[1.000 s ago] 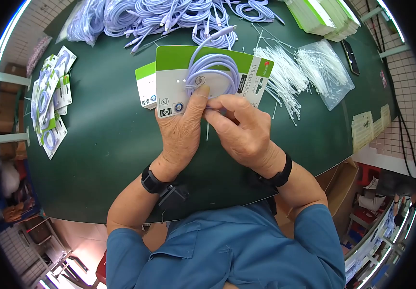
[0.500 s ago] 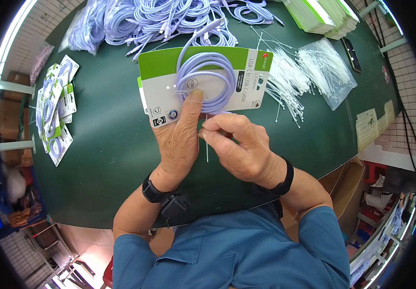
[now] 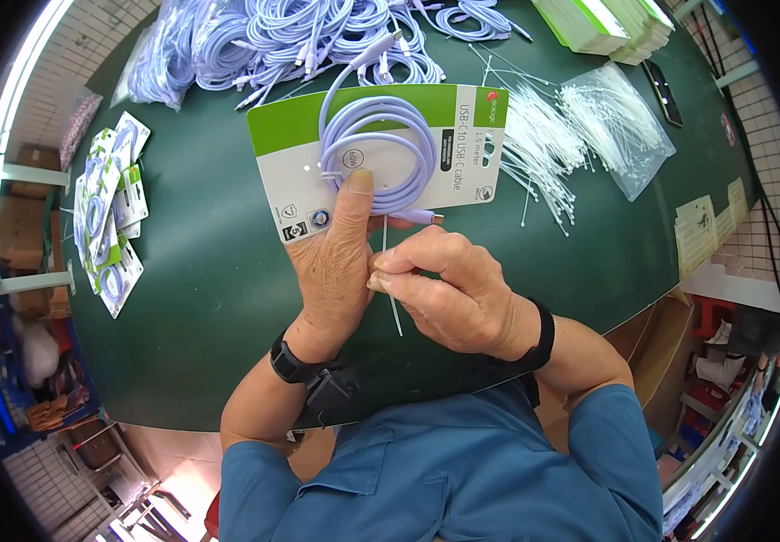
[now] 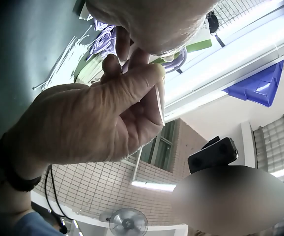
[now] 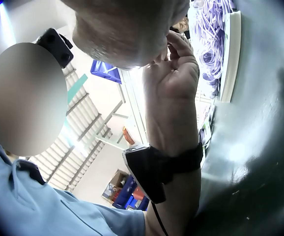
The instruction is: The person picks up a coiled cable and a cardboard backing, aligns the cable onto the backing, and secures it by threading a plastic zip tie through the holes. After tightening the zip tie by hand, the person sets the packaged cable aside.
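My left hand (image 3: 336,280) grips a green-and-white cable card (image 3: 272,185), its thumb pressing the front near the lower edge. A coiled lavender USB-C cable (image 3: 428,154) lies against the card under that thumb. One plug end (image 3: 422,217) sticks out below the card; the other rises past its top edge. Just below the card, my right hand (image 3: 458,289) pinches a thin white cable tie (image 3: 397,318) between thumb and index finger, its tail hanging under the fingertips. The left wrist view shows the right hand (image 4: 83,123) with its fingertips together.
A pile of lavender cables (image 3: 318,41) lies at the back. Loose white cable ties (image 3: 544,144) and a bag of them (image 3: 620,135) are on the right, with stacked cards (image 3: 602,27) beyond. Carded cables (image 3: 110,208) are heaped at the left of the green table (image 3: 191,298).
The right hand has moved down from the coil, drawing along the cable tie, whose tail hangs lower. The card has shifted left, and the lower plug has come into view.
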Motion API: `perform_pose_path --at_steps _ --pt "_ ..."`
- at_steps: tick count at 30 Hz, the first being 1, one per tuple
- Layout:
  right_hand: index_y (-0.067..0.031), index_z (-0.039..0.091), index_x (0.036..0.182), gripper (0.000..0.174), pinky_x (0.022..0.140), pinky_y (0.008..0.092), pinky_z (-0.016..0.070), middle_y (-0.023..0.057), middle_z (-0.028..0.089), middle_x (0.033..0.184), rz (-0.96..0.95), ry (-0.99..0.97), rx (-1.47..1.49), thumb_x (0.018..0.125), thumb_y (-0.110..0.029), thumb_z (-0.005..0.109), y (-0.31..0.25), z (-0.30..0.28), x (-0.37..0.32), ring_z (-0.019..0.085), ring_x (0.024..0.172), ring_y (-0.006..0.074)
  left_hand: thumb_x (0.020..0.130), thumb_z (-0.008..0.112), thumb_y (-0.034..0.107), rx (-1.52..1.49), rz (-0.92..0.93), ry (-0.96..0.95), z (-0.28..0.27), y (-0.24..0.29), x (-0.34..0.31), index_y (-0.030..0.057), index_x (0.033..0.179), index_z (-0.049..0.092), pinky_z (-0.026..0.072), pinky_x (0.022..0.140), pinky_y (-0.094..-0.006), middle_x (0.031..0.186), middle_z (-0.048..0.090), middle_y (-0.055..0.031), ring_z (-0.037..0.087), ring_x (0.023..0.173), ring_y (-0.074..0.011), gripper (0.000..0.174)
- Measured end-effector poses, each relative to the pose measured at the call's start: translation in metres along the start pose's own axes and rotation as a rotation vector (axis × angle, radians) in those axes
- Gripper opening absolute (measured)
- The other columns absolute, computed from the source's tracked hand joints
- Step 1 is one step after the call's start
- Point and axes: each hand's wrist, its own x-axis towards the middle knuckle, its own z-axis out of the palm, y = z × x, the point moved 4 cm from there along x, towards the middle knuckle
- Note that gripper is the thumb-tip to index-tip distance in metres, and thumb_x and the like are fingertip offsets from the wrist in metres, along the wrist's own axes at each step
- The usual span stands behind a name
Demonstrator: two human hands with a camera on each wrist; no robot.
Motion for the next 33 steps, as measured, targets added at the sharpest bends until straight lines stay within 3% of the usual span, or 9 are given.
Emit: perform_pose_path --at_steps 13,16,21,24,33 --pt "-0.0025 0.066 0.110 0.033 0.071 0.0364 0.0589 0.0141 0.067 0.113 -0.014 0.021 0.033 0.084 0.009 0.083 0.004 0.002 -0.001 0.074 0.088 0.0245 0.109 0.066 0.017 -0.003 -0.032 0.006 -0.006 -0.007 -0.004 0.0002 0.143 0.047 0.0704 0.079 -0.0442 0.128 0.065 -0.0181 0.074 0.107 -0.0284 0.042" --pt "0.0027 0.067 0.098 0.022 0.071 0.0380 0.0610 0.0159 0.069 0.102 -0.038 0.078 0.050 0.080 0.008 0.078 0.004 0.002 0.003 0.071 0.084 0.0287 0.109 0.066 0.018 0.002 -0.026 0.008 -0.006 -0.007 -0.004 0.0000 0.142 0.048 0.0701 0.080 -0.0442 0.127 0.066 -0.0176 0.074 0.107 -0.0280 0.042" --pt "0.0021 0.067 0.098 0.024 0.070 0.0372 0.0606 0.0153 0.070 0.102 -0.045 0.083 0.071 0.079 0.008 0.079 0.005 0.001 0.003 0.070 0.082 0.0282 0.109 0.066 0.018 0.010 -0.043 -0.002 -0.007 -0.010 -0.005 -0.0007 0.143 0.048 0.0703 0.080 -0.0453 0.124 0.067 -0.0172 0.074 0.108 -0.0287 0.042" --pt "-0.0048 0.063 0.110 0.031 0.073 0.0369 0.0597 0.0124 0.071 0.110 0.004 0.027 0.057 0.088 0.006 0.082 0.006 -0.001 0.005 0.073 0.083 0.0244 0.105 0.070 0.010 0.001 -0.028 0.050 -0.012 -0.015 -0.006 -0.0022 0.136 0.057 0.0658 0.078 -0.0330 0.121 0.069 -0.0138 0.074 0.097 -0.0196 0.036" --pt "-0.0034 0.064 0.108 0.030 0.067 0.0313 0.0596 0.0143 0.075 0.101 0.044 0.018 -0.074 0.087 0.006 0.083 0.014 -0.007 0.009 0.074 0.080 0.0251 0.103 0.074 0.010 0.007 0.068 0.102 -0.008 -0.018 -0.007 0.0000 0.131 0.062 0.0614 0.078 -0.0305 0.111 0.069 -0.0062 0.068 0.095 -0.0129 0.032"
